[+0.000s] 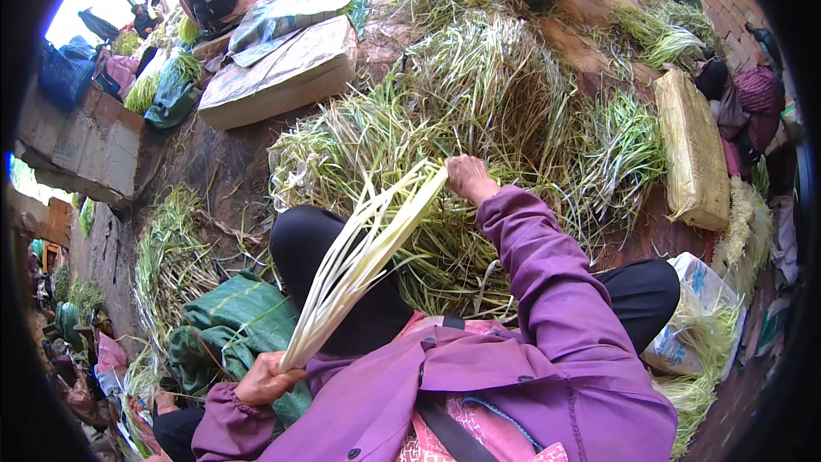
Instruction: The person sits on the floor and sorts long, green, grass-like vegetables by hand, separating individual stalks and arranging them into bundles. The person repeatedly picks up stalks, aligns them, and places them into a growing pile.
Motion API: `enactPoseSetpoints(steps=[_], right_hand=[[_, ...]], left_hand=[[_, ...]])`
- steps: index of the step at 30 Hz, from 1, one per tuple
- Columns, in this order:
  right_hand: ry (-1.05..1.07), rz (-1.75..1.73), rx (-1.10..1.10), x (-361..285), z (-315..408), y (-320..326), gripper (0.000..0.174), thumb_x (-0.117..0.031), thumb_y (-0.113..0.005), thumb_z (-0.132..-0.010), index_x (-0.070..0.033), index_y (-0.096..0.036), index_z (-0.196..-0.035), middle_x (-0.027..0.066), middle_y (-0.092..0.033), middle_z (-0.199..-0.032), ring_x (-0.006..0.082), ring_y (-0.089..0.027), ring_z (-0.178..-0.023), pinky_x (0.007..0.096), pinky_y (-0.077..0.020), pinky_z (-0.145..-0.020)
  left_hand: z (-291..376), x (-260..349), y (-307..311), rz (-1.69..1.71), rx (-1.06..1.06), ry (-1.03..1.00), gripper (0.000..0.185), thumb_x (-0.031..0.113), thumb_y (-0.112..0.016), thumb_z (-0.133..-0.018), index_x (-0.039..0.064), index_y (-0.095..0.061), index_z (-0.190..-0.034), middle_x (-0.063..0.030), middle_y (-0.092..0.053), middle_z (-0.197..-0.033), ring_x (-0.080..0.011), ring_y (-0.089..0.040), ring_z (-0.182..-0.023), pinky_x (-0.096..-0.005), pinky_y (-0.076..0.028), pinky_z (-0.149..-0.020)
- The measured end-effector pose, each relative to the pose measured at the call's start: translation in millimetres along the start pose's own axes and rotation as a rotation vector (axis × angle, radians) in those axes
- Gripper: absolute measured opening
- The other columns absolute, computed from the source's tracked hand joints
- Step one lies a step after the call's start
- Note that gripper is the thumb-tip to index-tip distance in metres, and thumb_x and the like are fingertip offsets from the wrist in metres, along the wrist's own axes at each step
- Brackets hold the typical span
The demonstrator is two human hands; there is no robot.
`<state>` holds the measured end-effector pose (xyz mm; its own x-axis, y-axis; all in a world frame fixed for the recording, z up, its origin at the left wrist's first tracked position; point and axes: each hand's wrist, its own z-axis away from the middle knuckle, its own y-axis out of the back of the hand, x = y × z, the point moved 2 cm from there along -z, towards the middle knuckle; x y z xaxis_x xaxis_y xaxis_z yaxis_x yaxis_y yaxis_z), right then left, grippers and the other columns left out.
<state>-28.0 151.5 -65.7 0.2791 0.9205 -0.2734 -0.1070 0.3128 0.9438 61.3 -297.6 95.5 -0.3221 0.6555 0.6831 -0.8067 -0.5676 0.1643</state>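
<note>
A bunch of long, pale yellow-green leafy stalks stretches slantwise across my lap. My left hand is closed around its whitish lower end, beside a green woven sack. At the upper end, my right hand grips the tips of the stalks. Just beyond my right hand lies a large heap of loose green and dry stalks, which reaches down between my knees.
A long wrapped block lies at the upper left, and a yellowish wrapped block stands at the right. A white sack with stalks is beside my right knee. Other people sit around; one person's hand shows at the lower left.
</note>
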Motion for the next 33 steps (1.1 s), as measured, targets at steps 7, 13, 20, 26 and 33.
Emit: enactPoseSetpoints(steps=[7, 13, 20, 26, 33], right_hand=[[-0.539, -0.622, 0.097, 22, 29, 4, 0.025, -0.022, -0.052, -0.082, 0.001, -0.062, -0.084, 0.0192, -0.063, -0.079, 0.0294, -0.062, -0.072, 0.0367, -0.0512, -0.063], [-0.41, -0.12, 0.066, 195, 0, 42, 0.05, -0.045, -0.052, -0.082, -0.001, -0.056, -0.103, 0.0199, -0.056, -0.109, 0.0352, -0.055, -0.096, 0.0444, -0.0435, -0.078], [-0.146, 0.105, 0.056, 105, 25, 100, 0.024, -0.029, -0.059, -0.08, -0.01, -0.063, -0.094, 0.008, -0.056, -0.106, 0.0223, -0.05, -0.1, 0.0387, -0.0397, -0.084], [0.245, -0.387, 0.038, -1, 57, 80, 0.015, -0.024, -0.053, -0.085, -0.012, -0.061, -0.08, 0.0012, -0.057, -0.073, 0.0127, -0.052, -0.063, 0.0265, -0.0475, -0.058], [0.775, -0.107, 0.229, -113, 87, 20, 0.016, -0.025, -0.056, -0.082, -0.01, -0.061, -0.084, 0.0039, -0.057, -0.072, 0.0139, -0.056, -0.06, 0.0276, -0.048, -0.052]], left_hand=[[-5, -30, -6, 0.016, -0.093, -0.061, 0.011, 0.006, -0.06, -0.078, 0.0, -0.06, -0.087, 0.0063, -0.049, -0.061, -0.0037, -0.041, -0.054, -0.0198, -0.031, -0.047], [28, -45, 32, -0.332, 0.191, -0.004, 0.023, 0.004, -0.06, -0.074, 0.002, -0.061, -0.097, -0.0009, -0.054, -0.062, -0.008, -0.046, -0.055, -0.0259, -0.039, -0.051], [29, -70, 35, -0.052, 0.085, 0.172, 0.01, 0.005, -0.061, -0.077, 0.003, -0.061, -0.086, 0.0049, -0.05, -0.062, -0.0033, -0.041, -0.058, -0.0207, -0.035, -0.052], [34, -90, 30, 0.034, 0.074, 0.252, 0.005, 0.008, -0.061, -0.08, 0.005, -0.057, -0.079, 0.0065, -0.044, -0.056, -0.0032, -0.038, -0.046, -0.0207, -0.028, -0.041], [38, -79, 27, -0.057, 0.112, 0.272, 0.006, 0.008, -0.062, -0.078, 0.005, -0.057, -0.077, 0.0057, -0.045, -0.056, -0.0037, -0.039, -0.046, -0.0211, -0.03, -0.042]])
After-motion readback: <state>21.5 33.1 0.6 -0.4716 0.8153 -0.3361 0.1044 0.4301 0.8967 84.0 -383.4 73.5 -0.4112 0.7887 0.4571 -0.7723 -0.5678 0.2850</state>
